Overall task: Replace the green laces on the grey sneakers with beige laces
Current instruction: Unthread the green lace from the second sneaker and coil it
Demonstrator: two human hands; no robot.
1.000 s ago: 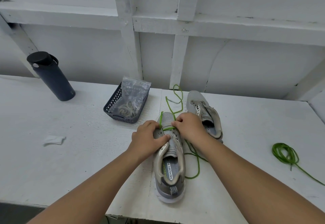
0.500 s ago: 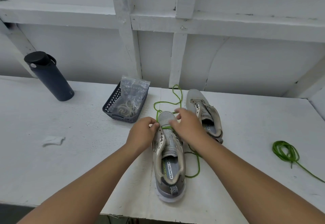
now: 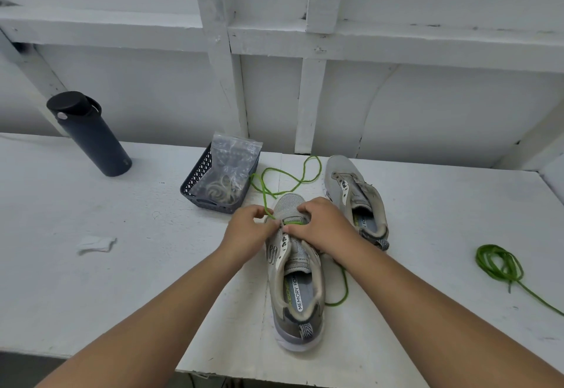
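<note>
— Where is the shoe being worked on?

— The near grey sneaker (image 3: 294,271) lies on the white table (image 3: 122,265), heel toward the person, toe pointing to the wall. Its insole reads "MEMORY FO…", and its upper eyelets stand bare; a green lace (image 3: 287,178) crosses only near the toe.

— And the hands?

— Both sit at that toe end. The left hand (image 3: 248,230) has its fingers curled, pinching the green lace where it leaves the shoe on the left side. The right hand (image 3: 320,224) rests over the right side of the shoe, fingertips curled at the lace bar; whether it actually pinches the lace I cannot tell.

— Where does the lace run?

— From the left hand it loops away across the table toward the wall, and another stretch curls out beside the heel on the right.

— The other shoe?

— The second grey sneaker (image 3: 357,198) lies just right of the first, with no lace in it. A coiled green lace (image 3: 499,264) lies well apart to the right.

— And the beige ones?

— A clear bag of pale laces (image 3: 227,174) sits in a dark basket (image 3: 195,180) left of the shoes. A dark bottle (image 3: 90,136) stands farther left.
</note>
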